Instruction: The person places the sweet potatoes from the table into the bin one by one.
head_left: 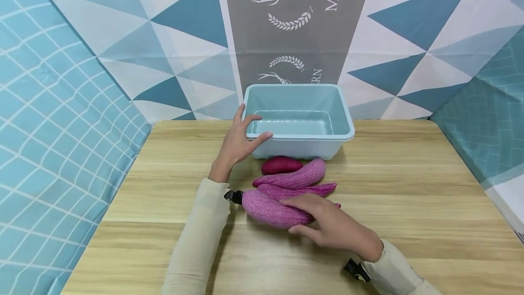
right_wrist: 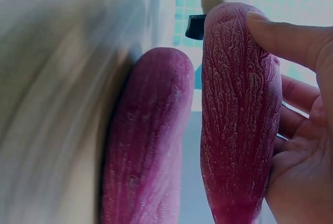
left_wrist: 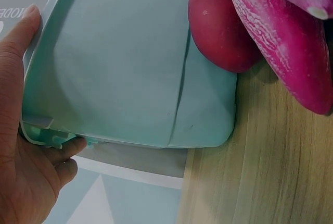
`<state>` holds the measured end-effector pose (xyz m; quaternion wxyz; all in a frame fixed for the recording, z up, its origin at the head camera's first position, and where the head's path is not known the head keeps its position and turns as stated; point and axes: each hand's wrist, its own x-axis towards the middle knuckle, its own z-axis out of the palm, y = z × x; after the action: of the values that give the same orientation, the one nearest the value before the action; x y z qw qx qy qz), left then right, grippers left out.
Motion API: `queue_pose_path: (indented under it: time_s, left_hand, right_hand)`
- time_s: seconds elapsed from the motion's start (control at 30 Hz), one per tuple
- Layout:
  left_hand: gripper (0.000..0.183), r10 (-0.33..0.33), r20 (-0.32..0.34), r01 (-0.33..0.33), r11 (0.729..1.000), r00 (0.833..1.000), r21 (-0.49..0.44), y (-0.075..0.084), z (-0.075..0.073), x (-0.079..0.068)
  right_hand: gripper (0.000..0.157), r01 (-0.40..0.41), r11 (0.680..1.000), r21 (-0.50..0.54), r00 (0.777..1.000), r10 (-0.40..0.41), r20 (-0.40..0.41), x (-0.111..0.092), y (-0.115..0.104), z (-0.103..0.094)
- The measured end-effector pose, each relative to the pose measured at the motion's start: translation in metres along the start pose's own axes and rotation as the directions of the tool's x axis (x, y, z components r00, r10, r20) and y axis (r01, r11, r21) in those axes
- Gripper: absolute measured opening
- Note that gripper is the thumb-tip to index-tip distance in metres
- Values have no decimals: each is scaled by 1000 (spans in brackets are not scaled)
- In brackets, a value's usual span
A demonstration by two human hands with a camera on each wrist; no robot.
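Right hand [head_left: 333, 222]: fingers and thumb grasping one eggplant [head_left: 270, 208], thumb on the near side, fingers across the top and far side. Eggplant: pinkish purple, finely wrinkled, pale streaks over a deeper magenta, plump and blunt at one end, narrowing towards the other.

Count: eggplants, three, the held one included; a small magenta tip [head_left: 338, 205] shows past the knuckles, its owner not certain. Dark red tuber [left_wrist: 218, 23], one, smooth and oval. Light blue bin [head_left: 300, 147], one. Hands, two.

Orientation: the held eggplant's long axis runs crosswise, slightly slanted; blunt end projecting left beyond the right fingertips, narrowing part passing beneath the hand.

Just beyond the right fingers: second eggplant [head_left: 296, 191], taper to the right; then third eggplant [head_left: 300, 176], taper to the left; then the tuber, against the bin's front.

Left hand [head_left: 237, 142]: fingers and thumb hooked about the bin's left front corner. Beneath all: wooden table [head_left: 409, 195].
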<state>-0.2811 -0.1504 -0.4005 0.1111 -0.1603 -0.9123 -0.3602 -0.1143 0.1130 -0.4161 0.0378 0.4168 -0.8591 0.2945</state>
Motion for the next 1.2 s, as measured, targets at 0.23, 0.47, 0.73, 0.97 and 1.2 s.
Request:
queue_pose_path:
  time_s: [0.23, 0.47, 0.73, 0.97, 1.2]
  left_hand:
    - [63, -6, 1, 6, 1000, 1000, -9, 0, 1, 0]
    - [69, 3, 5, -3, 1000, 1000, -7, 1, 0, -1]
    - [65, 7, -3, -7, 1000, 1000, 3, 1, 0, -1]
    - [63, -1, 1, 1, 1000, 1000, -2, 2, -1, -1]
    - [62, -11, 5, 11, 1000, 1000, 5, 3, -2, -1]
  right_hand:
    - [56, 31, 999, -12, 999, -32, -27, 6, 0, -9]
    - [56, -1, 1000, -11, 999, 1, -36, 11, 1, -17]
    - [54, 8, 1000, -15, 998, -9, -57, 16, 2, -25]
    - [56, 26, 999, -19, 995, -28, -91, 21, 6, -34]
    - [57, 35, 999, -31, 993, -39, -114, 26, 10, -44]
